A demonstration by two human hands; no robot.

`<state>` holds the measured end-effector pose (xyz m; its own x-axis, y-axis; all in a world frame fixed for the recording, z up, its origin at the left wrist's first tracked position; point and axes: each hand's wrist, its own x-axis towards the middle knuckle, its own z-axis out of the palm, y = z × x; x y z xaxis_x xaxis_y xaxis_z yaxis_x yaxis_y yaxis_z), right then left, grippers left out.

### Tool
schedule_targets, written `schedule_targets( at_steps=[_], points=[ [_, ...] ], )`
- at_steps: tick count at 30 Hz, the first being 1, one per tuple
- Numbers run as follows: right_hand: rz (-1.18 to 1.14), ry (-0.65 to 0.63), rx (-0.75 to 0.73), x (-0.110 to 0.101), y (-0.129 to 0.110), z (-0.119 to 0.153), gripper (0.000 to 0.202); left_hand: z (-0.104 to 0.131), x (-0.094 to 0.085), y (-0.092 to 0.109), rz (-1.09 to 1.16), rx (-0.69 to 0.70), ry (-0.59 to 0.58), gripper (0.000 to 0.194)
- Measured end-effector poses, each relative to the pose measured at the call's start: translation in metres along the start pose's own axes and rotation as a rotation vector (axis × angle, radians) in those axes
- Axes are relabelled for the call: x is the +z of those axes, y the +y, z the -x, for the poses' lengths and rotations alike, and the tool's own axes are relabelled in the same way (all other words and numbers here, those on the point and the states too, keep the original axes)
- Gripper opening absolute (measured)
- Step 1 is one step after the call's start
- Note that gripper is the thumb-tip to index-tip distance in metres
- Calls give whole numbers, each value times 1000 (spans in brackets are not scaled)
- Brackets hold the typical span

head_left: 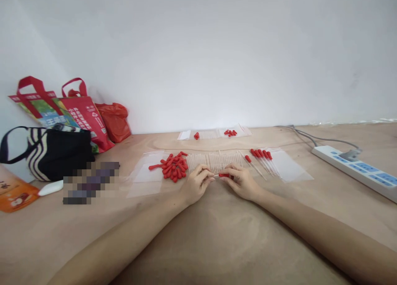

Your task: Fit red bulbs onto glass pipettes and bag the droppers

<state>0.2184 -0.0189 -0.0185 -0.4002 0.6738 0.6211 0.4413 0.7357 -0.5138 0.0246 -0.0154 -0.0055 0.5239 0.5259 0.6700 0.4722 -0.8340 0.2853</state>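
My left hand (198, 184) pinches a thin clear glass dropper tube (216, 176), held level above the table. A red rubber bulb (223, 175) is gripped by my right hand (240, 181) at the tube's right end; how far it sits on the tube is hidden by my fingers. Behind my hands lies a row of bare glass tubes (214, 161). To the left of it is a pile of loose red bulbs (173, 167). Several droppers with bulbs fitted (262, 155) lie slanting at the right, on and beside a clear plastic sheet (291, 167).
Farther back, small plastic bags (245, 131) hold red bulbs and tubes. A white power strip (356, 169) with a grey cable stands at the right. Shopping bags (89, 115), a black bag (62, 153), an orange pouch (18, 192) and a blurred dark object (93, 184) occupy the left.
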Motion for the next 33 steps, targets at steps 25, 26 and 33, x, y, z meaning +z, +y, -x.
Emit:
schedule_targets(
  at_steps=[25, 26, 33],
  points=[
    [-12, -119, -88, -2, -2, 5, 15, 3, 4, -1, -122, 130, -38, 18],
    [-1, -115, -102, -2, -2, 5, 15, 3, 4, 0, -140, 138, -32, 18],
    [243, -84, -180, -2, -4, 3, 15, 3, 7, 0, -177, 149, -30, 19]
  ],
)
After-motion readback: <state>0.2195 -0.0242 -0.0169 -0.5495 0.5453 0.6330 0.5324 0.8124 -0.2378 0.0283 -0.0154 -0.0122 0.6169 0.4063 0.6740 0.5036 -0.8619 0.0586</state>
